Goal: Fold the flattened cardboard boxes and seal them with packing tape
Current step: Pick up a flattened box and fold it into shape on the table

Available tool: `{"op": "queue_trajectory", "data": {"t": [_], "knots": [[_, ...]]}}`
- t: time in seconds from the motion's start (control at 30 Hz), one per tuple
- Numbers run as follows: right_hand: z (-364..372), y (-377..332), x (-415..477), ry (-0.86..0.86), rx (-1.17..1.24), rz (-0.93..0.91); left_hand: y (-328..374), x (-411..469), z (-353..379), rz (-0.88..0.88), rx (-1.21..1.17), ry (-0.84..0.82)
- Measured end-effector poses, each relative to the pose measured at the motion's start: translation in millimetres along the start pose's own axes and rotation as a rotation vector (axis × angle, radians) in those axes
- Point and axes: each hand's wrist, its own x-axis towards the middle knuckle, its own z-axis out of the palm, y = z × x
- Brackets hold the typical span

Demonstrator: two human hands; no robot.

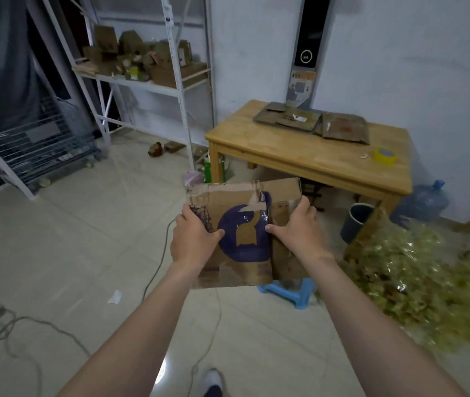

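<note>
I hold a worn brown cardboard box [239, 242] with a purple round print and old clear tape in front of me, above the floor. My left hand [192, 239] grips its left edge, thumb on the front face. My right hand [296, 229] grips the right part, thumb beside the fold. Several flattened cardboard boxes [314, 121] lie at the back of the wooden table [299, 156]. A yellow roll of packing tape [385, 156] sits near the table's right front corner.
A blue plastic stool [288, 292] stands just below the box. A pile of crumpled greenish plastic [417, 282] covers the floor at right, beside a dark bin [355, 222] and a water jug [425, 202]. White shelving [142, 81] holds small boxes. Cables [27, 325] trail on the floor.
</note>
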Motion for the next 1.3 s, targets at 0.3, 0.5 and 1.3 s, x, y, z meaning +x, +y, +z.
{"op": "queue_trajectory", "data": {"t": [0.3,0.5,1.3], "knots": [[58,-85,212,0.004,-0.017,0.090,11,250,21,0.047,-0.055,-0.107],[88,-91,358,0.042,0.073,0.157,41,403,78,0.186,-0.075,-0.156],[101,-3,931,0.124,0.154,0.400,292,923,405,0.359,0.029,-0.396]]}}
